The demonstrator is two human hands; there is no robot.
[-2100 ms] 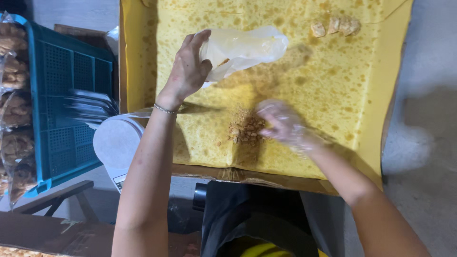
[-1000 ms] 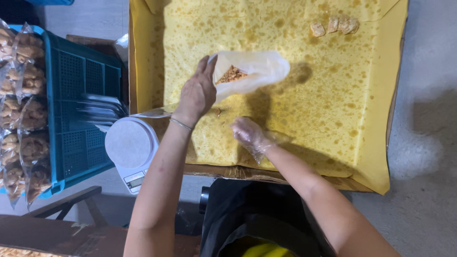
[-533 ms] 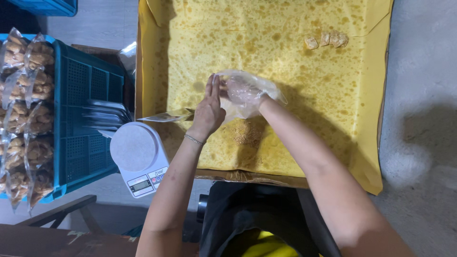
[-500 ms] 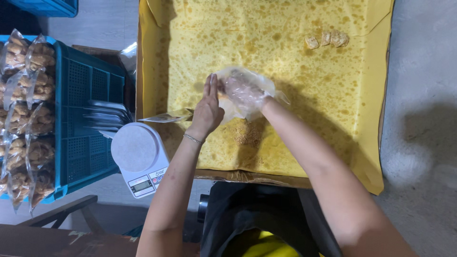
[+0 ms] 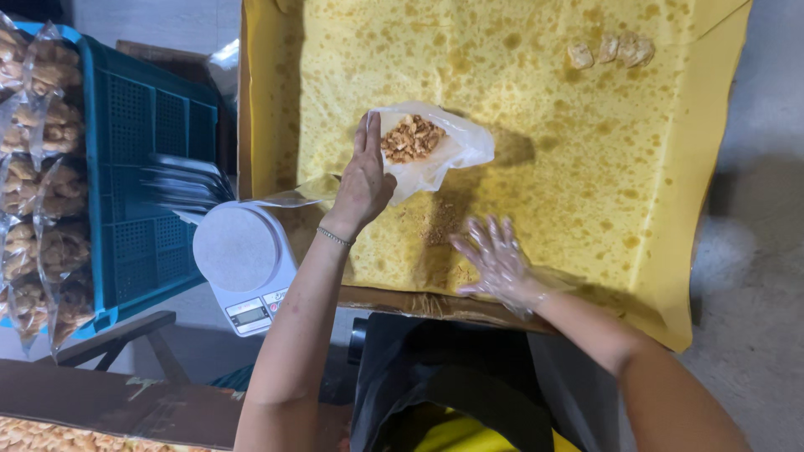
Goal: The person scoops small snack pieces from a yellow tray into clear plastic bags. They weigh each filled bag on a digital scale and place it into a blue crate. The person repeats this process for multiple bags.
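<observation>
— While you look down at the yellow paper point(image 5: 586, 167), what is each hand doing?

— My left hand point(image 5: 362, 180) is closed on the edge of a clear plastic bag point(image 5: 444, 151), holding its mouth open above the oil-spotted sheet. Inside the bag sits a heap of brown fried crumbs point(image 5: 410, 138). My right hand point(image 5: 494, 259), in a thin see-through glove, is open with the fingers spread, palm down, gripping nothing; it lies flat near the front edge of the paper, apart from the bag.

— And what lies between them?

— A thin scatter of loose crumbs point(image 5: 440, 222) on the paper, just below the bag and just beside my right fingertips.

— Anything else on the sheet?

— A few pale snack pieces point(image 5: 610, 52) in a short row at the far right corner, well apart from both hands.

— What is off to your left?

— A small white kitchen scale point(image 5: 243, 255) with a round plate, just beside my left forearm. Behind it stands a blue crate point(image 5: 134, 184), with sealed packets of snacks point(image 5: 33, 167) lined along its far side.
</observation>
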